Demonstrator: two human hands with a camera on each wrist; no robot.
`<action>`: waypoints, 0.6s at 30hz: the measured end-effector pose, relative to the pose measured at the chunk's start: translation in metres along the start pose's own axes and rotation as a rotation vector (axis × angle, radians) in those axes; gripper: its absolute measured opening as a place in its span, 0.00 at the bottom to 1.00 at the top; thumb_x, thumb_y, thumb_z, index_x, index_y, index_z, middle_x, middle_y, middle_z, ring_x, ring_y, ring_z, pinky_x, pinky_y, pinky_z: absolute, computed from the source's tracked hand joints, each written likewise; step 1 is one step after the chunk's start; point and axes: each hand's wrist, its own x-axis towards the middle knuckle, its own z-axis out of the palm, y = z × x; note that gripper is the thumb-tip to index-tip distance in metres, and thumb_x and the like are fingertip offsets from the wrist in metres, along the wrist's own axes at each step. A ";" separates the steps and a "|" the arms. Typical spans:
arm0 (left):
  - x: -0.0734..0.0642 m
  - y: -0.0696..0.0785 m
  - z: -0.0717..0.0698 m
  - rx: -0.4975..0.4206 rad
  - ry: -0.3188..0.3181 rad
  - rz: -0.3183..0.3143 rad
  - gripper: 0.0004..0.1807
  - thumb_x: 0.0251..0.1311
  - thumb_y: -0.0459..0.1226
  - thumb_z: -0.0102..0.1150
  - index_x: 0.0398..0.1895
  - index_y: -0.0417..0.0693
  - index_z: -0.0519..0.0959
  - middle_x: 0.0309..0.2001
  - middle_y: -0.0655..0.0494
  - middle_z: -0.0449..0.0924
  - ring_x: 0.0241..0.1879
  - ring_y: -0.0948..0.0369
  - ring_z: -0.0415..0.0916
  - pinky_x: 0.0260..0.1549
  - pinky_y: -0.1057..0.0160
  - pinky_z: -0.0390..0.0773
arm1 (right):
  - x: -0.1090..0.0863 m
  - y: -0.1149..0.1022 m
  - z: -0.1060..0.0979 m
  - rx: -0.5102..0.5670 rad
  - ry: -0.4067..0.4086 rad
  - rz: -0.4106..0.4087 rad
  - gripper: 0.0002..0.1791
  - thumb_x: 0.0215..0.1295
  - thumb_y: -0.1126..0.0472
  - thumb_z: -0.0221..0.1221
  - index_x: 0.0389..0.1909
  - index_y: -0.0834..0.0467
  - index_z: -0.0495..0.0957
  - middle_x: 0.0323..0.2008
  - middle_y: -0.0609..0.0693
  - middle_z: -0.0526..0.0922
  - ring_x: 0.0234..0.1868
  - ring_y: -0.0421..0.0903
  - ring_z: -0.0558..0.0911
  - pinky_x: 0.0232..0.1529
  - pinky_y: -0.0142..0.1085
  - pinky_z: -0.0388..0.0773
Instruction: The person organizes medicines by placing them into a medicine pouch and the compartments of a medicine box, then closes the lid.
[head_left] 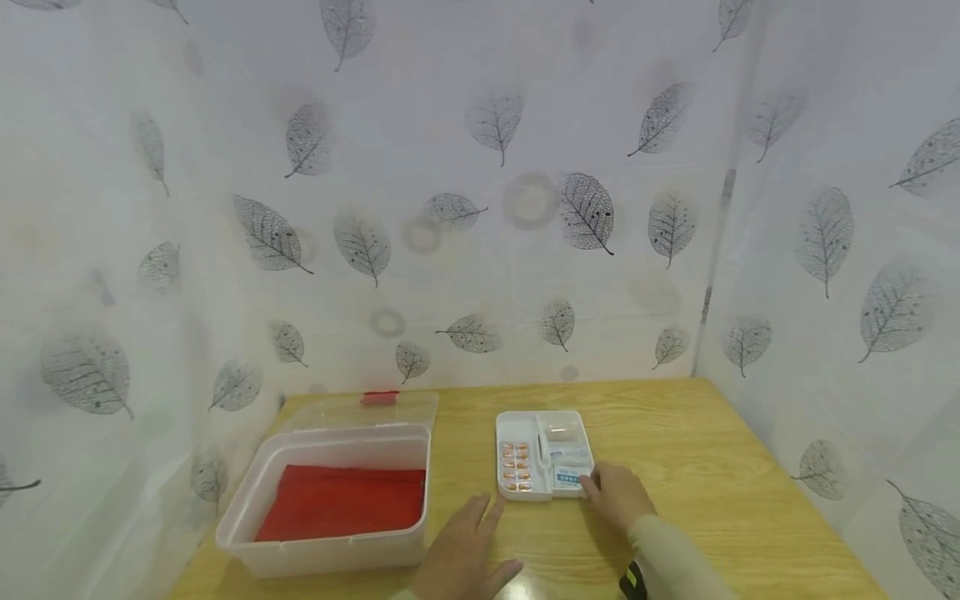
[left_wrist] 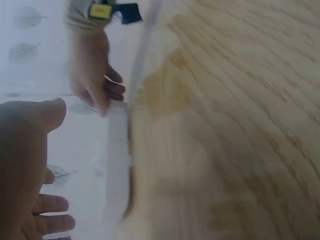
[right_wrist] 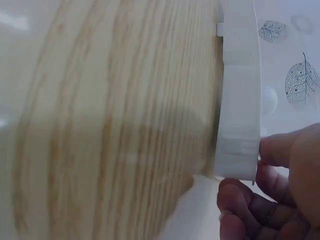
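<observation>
On the wooden table sits a white divided box (head_left: 516, 427). Its left compartment holds a blister pack of orange capsules (head_left: 517, 468); a small white-and-blue packet (head_left: 567, 477) and other clear packets (head_left: 564, 433) lie in the right one. My right hand (head_left: 621, 497) pinches the box's front right corner, thumb at the rim and fingers below, as the right wrist view shows on the white wall (right_wrist: 239, 110). My left hand (head_left: 459, 552) has its fingers spread, fingertips close to the front left corner; whether they touch it I cannot tell.
A translucent plastic bin (head_left: 337, 546) with a folded red cloth (head_left: 345, 504) inside stands at the left. Its clear lid (head_left: 322, 410), with a red latch (head_left: 380, 398), is swung back behind it. Leaf-patterned white sheets (head_left: 420, 275) enclose the table (head_left: 675, 425).
</observation>
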 end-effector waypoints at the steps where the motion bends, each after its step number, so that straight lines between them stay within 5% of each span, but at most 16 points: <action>1: 0.000 0.001 -0.003 -0.003 0.022 0.030 0.41 0.55 0.60 0.60 0.64 0.42 0.70 0.57 0.45 0.74 0.56 0.51 0.73 0.53 0.54 0.75 | 0.001 0.002 0.000 0.013 -0.002 0.029 0.11 0.65 0.57 0.59 0.27 0.59 0.75 0.21 0.47 0.76 0.22 0.43 0.73 0.24 0.37 0.72; 6: 0.005 0.006 -0.037 -0.022 0.145 0.143 0.31 0.55 0.53 0.65 0.56 0.42 0.76 0.51 0.51 0.77 0.50 0.58 0.76 0.48 0.60 0.78 | 0.002 0.009 -0.005 0.073 -0.023 0.132 0.07 0.57 0.63 0.58 0.31 0.64 0.73 0.25 0.52 0.75 0.26 0.47 0.73 0.26 0.39 0.71; 9: 0.005 0.000 -0.066 -0.025 0.214 0.123 0.29 0.53 0.50 0.68 0.55 0.44 0.77 0.51 0.53 0.78 0.51 0.58 0.77 0.47 0.60 0.78 | 0.001 0.009 -0.008 0.083 -0.037 0.135 0.06 0.56 0.63 0.58 0.29 0.64 0.74 0.24 0.51 0.75 0.26 0.47 0.72 0.27 0.39 0.70; 13: -0.003 -0.034 -0.102 0.000 0.277 -0.041 0.28 0.52 0.47 0.69 0.54 0.44 0.77 0.50 0.51 0.79 0.49 0.55 0.77 0.46 0.55 0.79 | -0.002 0.007 -0.011 0.113 -0.044 0.123 0.06 0.57 0.64 0.57 0.27 0.63 0.73 0.22 0.50 0.74 0.24 0.46 0.71 0.24 0.36 0.68; 18: -0.025 -0.106 -0.139 0.056 0.318 -0.271 0.28 0.54 0.43 0.66 0.54 0.35 0.74 0.49 0.40 0.78 0.49 0.44 0.75 0.48 0.44 0.75 | -0.011 -0.004 -0.022 0.223 -0.052 0.146 0.04 0.60 0.65 0.54 0.30 0.63 0.72 0.20 0.50 0.75 0.20 0.44 0.72 0.19 0.34 0.68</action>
